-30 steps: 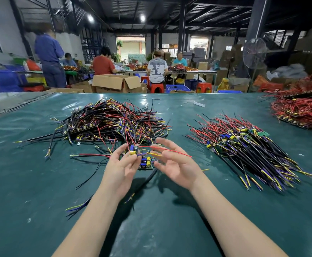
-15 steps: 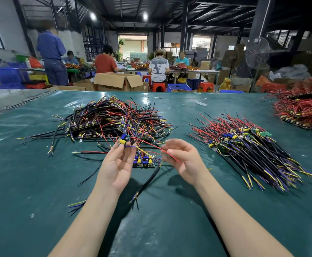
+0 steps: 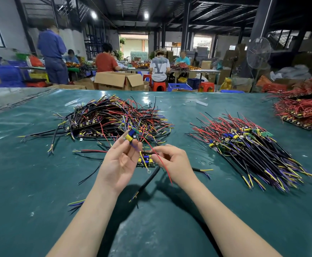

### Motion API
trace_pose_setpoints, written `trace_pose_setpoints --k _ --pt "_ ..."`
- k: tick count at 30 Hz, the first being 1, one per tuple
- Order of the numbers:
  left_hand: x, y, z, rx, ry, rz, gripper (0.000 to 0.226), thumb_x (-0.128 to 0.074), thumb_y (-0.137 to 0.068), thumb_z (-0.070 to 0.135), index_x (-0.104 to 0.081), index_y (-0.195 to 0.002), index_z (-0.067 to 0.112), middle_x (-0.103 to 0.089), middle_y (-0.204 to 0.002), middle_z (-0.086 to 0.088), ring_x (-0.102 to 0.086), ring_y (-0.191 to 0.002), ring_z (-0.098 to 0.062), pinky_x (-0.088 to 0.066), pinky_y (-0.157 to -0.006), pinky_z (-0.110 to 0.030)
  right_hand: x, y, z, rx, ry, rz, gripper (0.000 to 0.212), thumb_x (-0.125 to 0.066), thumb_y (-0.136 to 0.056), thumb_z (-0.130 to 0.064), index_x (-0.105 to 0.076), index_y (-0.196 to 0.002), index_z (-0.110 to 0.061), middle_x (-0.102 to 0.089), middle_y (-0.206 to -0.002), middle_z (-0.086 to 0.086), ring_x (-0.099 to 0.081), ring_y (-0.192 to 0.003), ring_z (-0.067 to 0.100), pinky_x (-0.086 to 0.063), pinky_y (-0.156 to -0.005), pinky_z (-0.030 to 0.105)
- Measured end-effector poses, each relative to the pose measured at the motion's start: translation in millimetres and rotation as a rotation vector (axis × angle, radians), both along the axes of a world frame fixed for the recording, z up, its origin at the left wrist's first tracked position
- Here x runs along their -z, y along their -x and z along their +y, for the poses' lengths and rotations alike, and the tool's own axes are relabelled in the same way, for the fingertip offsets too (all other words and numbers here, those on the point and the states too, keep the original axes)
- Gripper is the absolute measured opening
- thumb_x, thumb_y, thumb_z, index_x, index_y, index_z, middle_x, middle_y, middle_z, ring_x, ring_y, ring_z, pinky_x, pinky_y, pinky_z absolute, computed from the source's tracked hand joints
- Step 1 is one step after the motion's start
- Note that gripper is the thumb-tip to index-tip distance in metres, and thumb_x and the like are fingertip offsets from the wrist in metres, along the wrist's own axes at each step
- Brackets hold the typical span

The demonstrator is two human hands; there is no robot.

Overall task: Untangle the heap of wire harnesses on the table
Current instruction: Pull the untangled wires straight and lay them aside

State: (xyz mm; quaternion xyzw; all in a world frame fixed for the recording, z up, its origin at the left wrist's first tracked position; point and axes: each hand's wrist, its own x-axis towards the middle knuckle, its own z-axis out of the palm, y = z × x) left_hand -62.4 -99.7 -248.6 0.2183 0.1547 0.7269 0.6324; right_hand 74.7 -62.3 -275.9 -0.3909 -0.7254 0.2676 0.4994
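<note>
Left hand (image 3: 121, 162) raised, palm toward the camera, fingertips and thumb gripping one lifted harness (image 3: 131, 136) by its blue-and-yellow component end. Right hand (image 3: 172, 162) is curled, thumb and forefinger pinching a red wire (image 3: 167, 175) that runs from that harness across the hand and hangs loose below it. Both hands sit just in front of the tangled heap (image 3: 114, 118), on its near side.

Between the hands, flat on the table (image 3: 31, 191), lies a small circuit board (image 3: 145, 162) with yellow capacitors. A thick black cable (image 3: 147, 181) trails from it toward the camera. Can't tell if this board belongs to the lifted harness. A loose red-and-black lead (image 3: 92, 151) lies near the heap's front edge, left of the hands.

The heap itself: black, red, yellow and purple wires crossing every way, with board strips along its left side.

Right of the heap, well apart, a sorted pile (image 3: 248, 147) with wires roughly parallel, ends fanned toward the camera. Further right of the heap, at the table's edge, a mostly red pile (image 3: 303, 110).

Behind the heap, past the table: open cardboard box (image 3: 118, 80), red stools (image 3: 159, 86), standing fan (image 3: 259, 52), several people at other benches.
</note>
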Motion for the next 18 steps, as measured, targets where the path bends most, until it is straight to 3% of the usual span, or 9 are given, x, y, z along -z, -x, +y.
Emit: trace_pose_setpoints --k 2,4,7,8,10,12,15,18 --pt "-1 -2 -1 -0.010 0.005 -0.016 0.014 -0.056 -0.071 -0.002 -0.063 -0.081 0.004 -0.065 -0.059 -0.004 -0.063 -0.054 -0.009 -0.057 -0.064 -0.021 0 -2 1 0.056 -0.016 -0.043 0.010 -0.069 -0.079 -0.005 -0.073 -0.089 -0.006 -0.057 -0.064 -0.006 -0.046 -0.063 0.010 -0.037 -0.063 0.019" --pt "-2 4 0 -0.031 0.007 -0.115 0.029 -0.063 -0.053 0.000 -0.063 -0.081 0.003 -0.065 -0.061 -0.005 -0.063 -0.054 -0.010 -0.057 -0.061 -0.020 0 -7 4 0.136 -0.036 -0.195 0.009 -0.067 -0.082 -0.015 -0.072 -0.089 -0.014 -0.050 -0.058 -0.019 -0.044 -0.064 0.012 -0.037 -0.063 0.024" --pt "-2 17 3 -0.096 0.005 -0.291 0.039 -0.066 -0.044 -0.001 -0.061 -0.083 0.000 -0.065 -0.061 -0.005 -0.064 -0.052 -0.009 -0.054 -0.056 -0.016 0 -16 8 0.250 -0.007 -0.402 0.011 -0.064 -0.084 -0.028 -0.071 -0.088 -0.020 -0.040 -0.057 -0.013 -0.041 -0.067 0.015 -0.031 -0.062 0.026" --pt "-4 20 2 -0.100 0.021 -0.319 0.037 -0.066 -0.048 -0.002 -0.059 -0.084 -0.001 -0.065 -0.061 -0.005 -0.064 -0.051 -0.009 -0.054 -0.056 -0.015 0 -17 8 0.258 0.006 -0.409 0.011 -0.065 -0.083 -0.028 -0.071 -0.085 -0.020 -0.039 -0.058 -0.012 -0.040 -0.066 0.014 -0.029 -0.062 0.026" --pt "-5 24 1 -0.081 0.075 -0.373 0.007 -0.057 -0.075 -0.001 -0.060 -0.081 -0.004 -0.065 -0.062 -0.006 -0.063 -0.050 -0.009 -0.052 -0.054 -0.014 1 -19 6 0.186 0.032 -0.331 0.011 -0.069 -0.080 -0.025 -0.073 -0.079 -0.015 -0.039 -0.057 -0.011 -0.039 -0.058 0.007 -0.029 -0.059 0.025" --pt "-2 27 3 -0.045 0.080 -0.525 0.016 -0.051 -0.081 0.003 -0.060 -0.078 -0.009 -0.065 -0.065 -0.013 -0.062 -0.047 -0.014 -0.052 -0.051 -0.015 -1 -17 3 0.072 0.101 -0.206 0.019 -0.069 -0.081 -0.023 -0.071 -0.068 -0.008 -0.043 -0.055 -0.006 -0.037 -0.054 0.005 -0.028 -0.055 0.020" --pt "2 38 5 -0.074 0.093 -0.681 0.028 -0.045 -0.092 0.004 -0.061 -0.075 -0.012 -0.066 -0.064 -0.017 -0.061 -0.043 -0.016 -0.052 -0.050 -0.015 -3 -18 3 0.040 0.173 -0.109 0.035 -0.064 -0.085 -0.024 -0.061 -0.052 -0.011 -0.041 -0.054 0.003 -0.033 -0.054 0.010 -0.026 -0.054 0.023" --pt "3 46 4 -0.129 0.085 -0.719 0.033 -0.041 -0.096 0.004 -0.061 -0.073 -0.010 -0.067 -0.062 -0.017 -0.059 -0.039 -0.013 -0.050 -0.047 -0.014 -4 -19 3 -0.018 0.238 -0.108 0.021 -0.066 -0.081 -0.017 -0.065 -0.060 -0.015 -0.046 -0.049 -0.006 -0.034 -0.047 0.003 -0.028 -0.050 0.015"
